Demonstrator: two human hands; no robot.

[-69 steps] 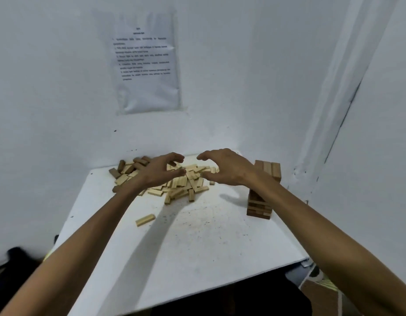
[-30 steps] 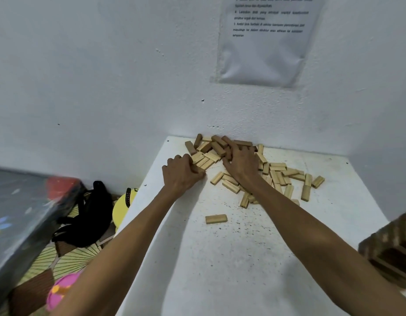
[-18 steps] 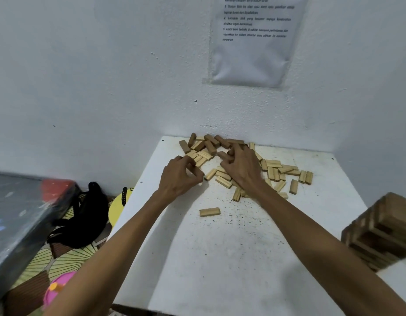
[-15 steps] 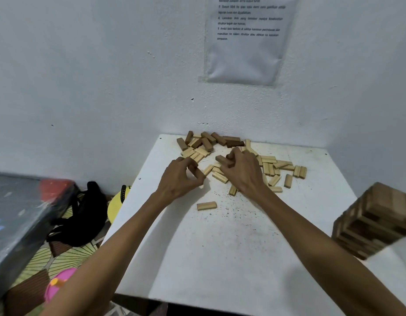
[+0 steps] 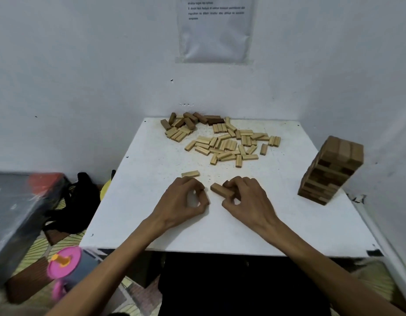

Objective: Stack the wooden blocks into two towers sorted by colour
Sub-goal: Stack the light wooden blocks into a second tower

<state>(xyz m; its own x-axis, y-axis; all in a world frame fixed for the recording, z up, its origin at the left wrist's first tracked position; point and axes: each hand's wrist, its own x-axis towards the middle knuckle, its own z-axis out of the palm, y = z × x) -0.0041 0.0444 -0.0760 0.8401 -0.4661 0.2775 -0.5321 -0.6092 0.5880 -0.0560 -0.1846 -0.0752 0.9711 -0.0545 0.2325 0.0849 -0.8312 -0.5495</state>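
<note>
Near the table's [image 5: 277,224] front, right hand [image 5: 247,201] pinches a brown block [image 5: 221,189]; left hand's [image 5: 181,201] grip is curled, any contents hidden.

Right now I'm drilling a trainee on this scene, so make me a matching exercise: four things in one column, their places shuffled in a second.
Things
1. stacked tower
2. lone pale block
3. brown block
4. paper sheet

Places
A. taped to the wall
B. held by the right hand
C. lying just beyond the left hand
D. standing near the right edge of the table

Pairs: 1-D, 2-C, 3-B, 4-A
</note>
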